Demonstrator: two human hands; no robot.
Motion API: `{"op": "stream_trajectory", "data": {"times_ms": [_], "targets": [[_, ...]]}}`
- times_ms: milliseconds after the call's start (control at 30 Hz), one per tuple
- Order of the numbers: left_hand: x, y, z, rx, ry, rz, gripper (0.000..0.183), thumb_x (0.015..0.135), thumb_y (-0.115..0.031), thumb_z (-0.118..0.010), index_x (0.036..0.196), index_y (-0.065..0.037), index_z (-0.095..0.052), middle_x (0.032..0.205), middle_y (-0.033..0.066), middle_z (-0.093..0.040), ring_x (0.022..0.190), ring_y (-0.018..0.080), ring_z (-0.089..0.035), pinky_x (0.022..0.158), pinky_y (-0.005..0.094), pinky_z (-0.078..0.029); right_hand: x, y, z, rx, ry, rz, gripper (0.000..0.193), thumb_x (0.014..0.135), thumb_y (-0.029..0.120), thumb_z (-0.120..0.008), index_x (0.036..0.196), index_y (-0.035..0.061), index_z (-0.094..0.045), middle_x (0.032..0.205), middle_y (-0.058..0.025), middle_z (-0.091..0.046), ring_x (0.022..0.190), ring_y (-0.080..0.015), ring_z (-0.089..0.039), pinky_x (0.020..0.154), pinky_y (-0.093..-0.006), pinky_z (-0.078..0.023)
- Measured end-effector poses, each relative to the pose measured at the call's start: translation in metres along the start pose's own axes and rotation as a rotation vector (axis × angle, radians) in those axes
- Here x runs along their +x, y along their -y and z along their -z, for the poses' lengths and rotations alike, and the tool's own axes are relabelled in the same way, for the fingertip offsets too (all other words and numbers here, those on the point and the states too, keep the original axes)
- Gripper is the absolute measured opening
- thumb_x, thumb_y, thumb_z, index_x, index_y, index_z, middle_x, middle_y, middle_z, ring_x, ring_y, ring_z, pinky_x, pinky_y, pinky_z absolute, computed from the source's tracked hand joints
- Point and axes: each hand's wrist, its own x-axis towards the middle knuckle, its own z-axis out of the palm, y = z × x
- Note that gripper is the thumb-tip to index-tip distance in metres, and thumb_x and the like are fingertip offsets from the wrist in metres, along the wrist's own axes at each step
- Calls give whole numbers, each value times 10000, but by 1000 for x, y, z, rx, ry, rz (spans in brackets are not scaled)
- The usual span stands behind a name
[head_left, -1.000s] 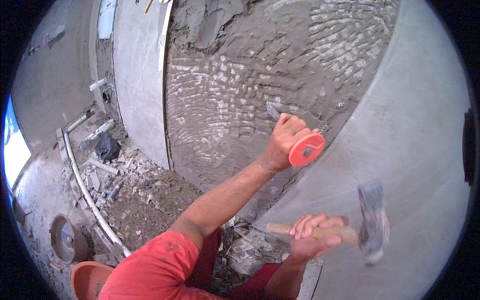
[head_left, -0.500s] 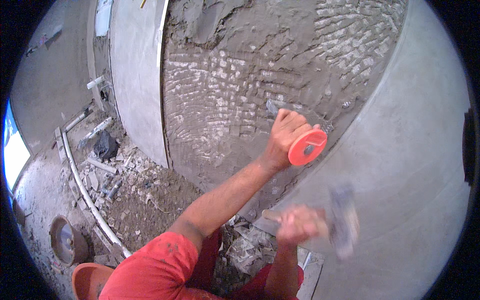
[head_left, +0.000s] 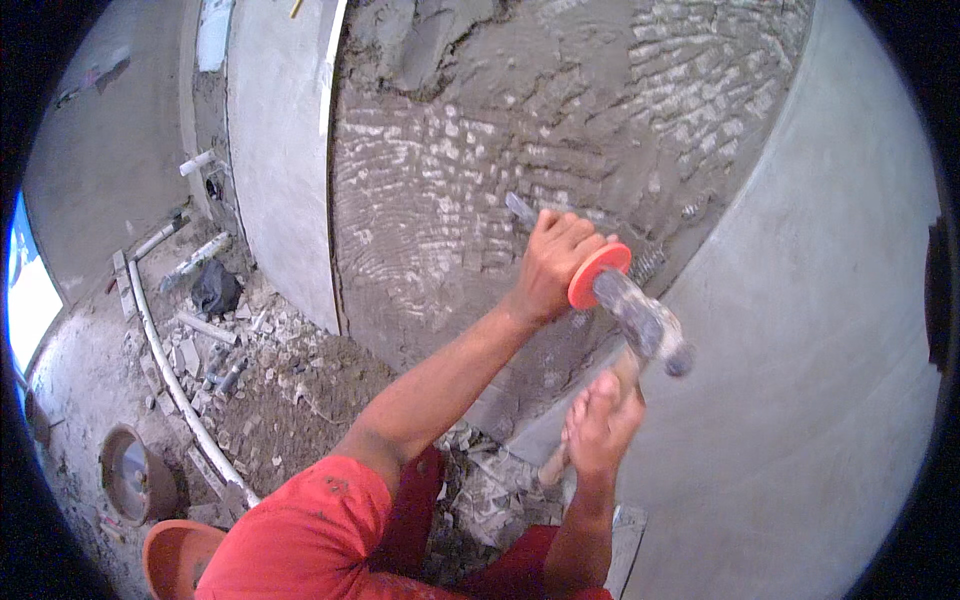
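My left hand is closed round a chisel whose grey flat blade points up and left against the rough wall. An orange round hand guard covers the chisel's near end. My right hand is closed on the wooden handle of a hammer; its worn grey head is at the guard, over the chisel's struck end. That end is hidden behind the hammer head. The wall in front is grey plaster, scored with many notches that show paler material underneath.
Smooth grey panels border the rough patch on the left and right. Rubble, a black bag and a long white pipe lie on the floor at left. A round bucket and an orange basin stand at lower left.
My right hand has swung the hammer up and left, bringing its head onto the chisel's guarded end. My left hand, with the chisel, has shifted slightly left.
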Motion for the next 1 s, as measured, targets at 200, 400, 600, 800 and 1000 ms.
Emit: {"op": "stream_trajectory", "data": {"times_ms": [200, 400, 600, 800, 1000], "targets": [[32, -26, -7, -188, -143, -38, 212, 767, -75, -826, 766, -84, -615, 722, 40, -527, 670, 230, -545, 676, 384, -397, -32, 16, 15, 420, -105, 382, 560, 976, 647, -510, 939, 95, -424, 606, -33, -468, 402, -125, -417, 354, -297, -411], [53, -24, -30, -194, -214, -49, 190, 768, -90, -822, 788, -80, -633, 734, 43, -540, 677, 231, -545, 673, 378, -394, -16, 22, 23, 305, 3, 505, 601, 936, 681, -539, 916, 91, -424, 595, -60, -476, 391, -145, -420, 359, -306, -425], [49, -13, -28, -148, -217, -20, 170, 775, -106, -807, 803, -76, -643, 744, 53, -544, 696, 239, -545, 674, 383, -387, 4, 32, 9, -16, -116, 153, 568, 936, 595, -632, 782, 73, -469, 588, -48, -490, 397, -163, -442, 372, -297, -412], [53, -22, -34, -150, -187, -20, 157, 763, -103, -790, 831, -74, -651, 755, 55, -545, 711, 245, -547, 686, 389, -381, 14, -8, 24, -323, -300, 629, 480, 1012, 570, -489, 882, 116, -406, 573, -14, -419, 376, -107, -388, 323, -282, -396], [54, -15, -39, -71, -174, -44, 124, 797, -130, -726, 879, -71, -655, 768, 53, -522, 725, 240, -541, 704, 377, -364, 15, -2, 38, 366, -136, 38, 460, 1029, 561, -453, 889, 128, -391, 552, -7, -395, 373, -95, -370, 317, -276, -385]]}}
